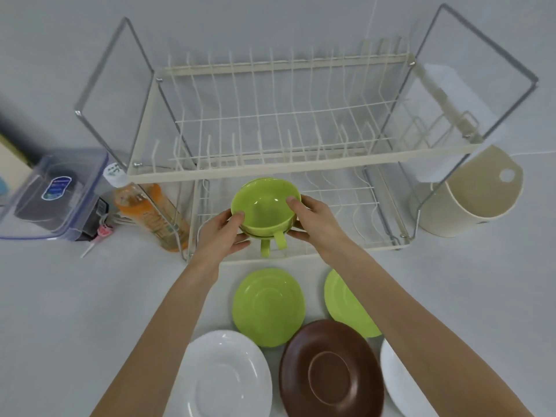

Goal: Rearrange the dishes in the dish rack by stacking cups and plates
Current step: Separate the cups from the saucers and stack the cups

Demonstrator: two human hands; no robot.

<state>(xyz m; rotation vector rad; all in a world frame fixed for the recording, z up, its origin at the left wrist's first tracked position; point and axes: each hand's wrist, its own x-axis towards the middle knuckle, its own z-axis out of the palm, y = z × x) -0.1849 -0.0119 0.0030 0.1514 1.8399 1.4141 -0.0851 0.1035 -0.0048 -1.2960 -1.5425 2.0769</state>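
The left hand (224, 233) and the right hand (313, 219) grip a pair of nested green cups (266, 210) between them, fingers curled on opposite sides of the rim, both handles pointing toward the person. The cups sit at the near edge of the dish rack (288, 173), over its lower tier; whether they rest on the wire cannot be told. So the cup stacking looks done, judging by the two handles. The plates remain: two green saucers (267, 307), a brown saucer (331, 370) and two white saucers (225, 377) lie spread on the bench (90, 296), nearer than the rack, overlapping but not stacked.
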